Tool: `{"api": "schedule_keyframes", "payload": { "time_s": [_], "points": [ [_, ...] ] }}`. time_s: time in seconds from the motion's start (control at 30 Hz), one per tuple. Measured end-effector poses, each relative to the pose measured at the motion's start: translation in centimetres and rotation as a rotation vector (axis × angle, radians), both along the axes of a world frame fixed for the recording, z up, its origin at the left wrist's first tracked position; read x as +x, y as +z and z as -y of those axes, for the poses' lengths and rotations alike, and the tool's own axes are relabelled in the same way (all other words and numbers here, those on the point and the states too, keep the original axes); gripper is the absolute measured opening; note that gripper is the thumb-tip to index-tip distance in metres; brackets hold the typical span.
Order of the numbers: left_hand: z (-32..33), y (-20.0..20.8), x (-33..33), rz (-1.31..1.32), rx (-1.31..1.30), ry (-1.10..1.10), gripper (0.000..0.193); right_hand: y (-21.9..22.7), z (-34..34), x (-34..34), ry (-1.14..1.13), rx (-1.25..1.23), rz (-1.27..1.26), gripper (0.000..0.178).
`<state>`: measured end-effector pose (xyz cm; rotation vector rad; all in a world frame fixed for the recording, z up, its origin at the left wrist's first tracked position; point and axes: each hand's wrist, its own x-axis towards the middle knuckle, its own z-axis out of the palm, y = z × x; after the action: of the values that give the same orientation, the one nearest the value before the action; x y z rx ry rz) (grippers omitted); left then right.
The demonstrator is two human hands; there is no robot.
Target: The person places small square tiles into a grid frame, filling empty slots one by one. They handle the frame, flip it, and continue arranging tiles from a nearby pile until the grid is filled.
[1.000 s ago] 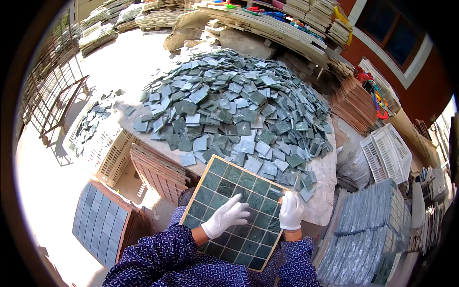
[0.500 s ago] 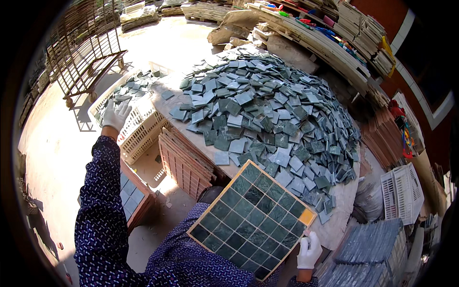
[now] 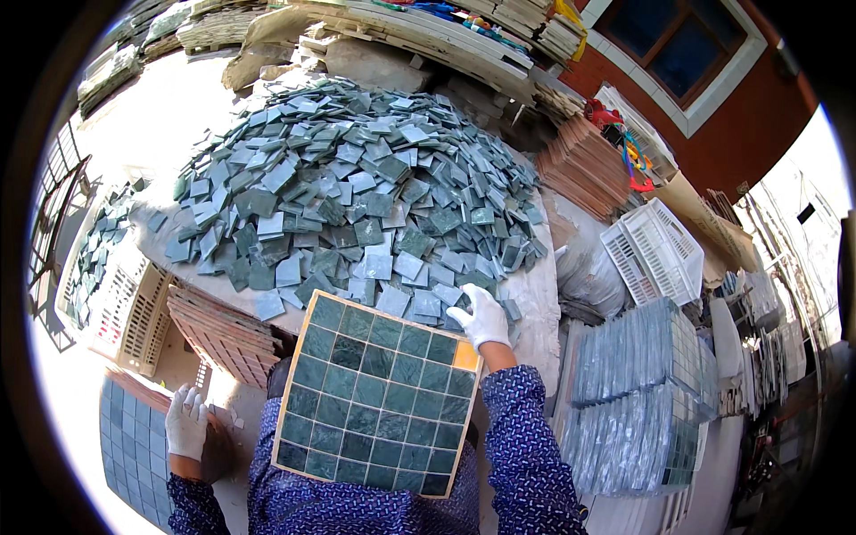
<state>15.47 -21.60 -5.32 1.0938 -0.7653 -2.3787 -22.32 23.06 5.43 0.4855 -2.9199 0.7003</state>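
Note:
A square, thin-edged tray (image 3: 374, 392) rests tilted on my lap, filled with dark green stone tiles in rows. Its top right cell shows a yellow base (image 3: 466, 356). My right hand (image 3: 484, 321), in a white glove, is just beyond that corner at the near edge of a big heap of loose green tiles (image 3: 357, 192). Its thumb and fingers are spread beside tiles, and I see nothing held. Low on the left, my gloved left hand (image 3: 186, 423) has its fingers raised and loosely stretched, beside a grid of grey-blue tiles (image 3: 134, 446). No object shows in it.
A cream plastic crate (image 3: 125, 308) with loose tiles stands at left, beside stacked reddish trays (image 3: 218, 334). To the right are plastic-wrapped tile sheets (image 3: 624, 401), a white crate (image 3: 655, 250) and more reddish trays (image 3: 586, 168). Stone slabs (image 3: 428, 40) lie behind the heap.
The view has turned right. My left hand has come down from over the cream crate to beside the tile grid. My right hand has moved from the tray's edge up to the heap.

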Motion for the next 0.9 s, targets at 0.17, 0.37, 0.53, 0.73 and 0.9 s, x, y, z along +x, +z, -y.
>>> {"api": "schedule_keyframes", "payload": {
  "time_s": [0.17,0.37,0.53,0.73,0.9],
  "points": [
    [-1.4,-1.6,4.0,0.001,0.068,0.027,0.038,-0.5,0.7,-2.7,0.055,0.152,0.032,0.028],
    [-0.9,-2.2,4.0,-0.082,-0.078,-0.081,0.033,-2.2,-4.9,-1.5,-0.035,-0.525,0.166,0.023],
    [-2.8,-2.2,1.1,-0.143,-0.14,-0.195,0.029,-2.6,-8.7,3.1,0.002,-0.418,0.355,0.02],
    [-4.8,0.3,-1.0,-0.114,-0.089,-0.219,0.026,-1.4,-5.7,7.1,0.038,-0.041,0.127,0.032],
    [-5.5,1.7,-1.7,0.005,-0.177,-0.198,0.028,-2.5,-4.9,8.8,0.048,0.24,-0.159,0.038]
  ]
}}
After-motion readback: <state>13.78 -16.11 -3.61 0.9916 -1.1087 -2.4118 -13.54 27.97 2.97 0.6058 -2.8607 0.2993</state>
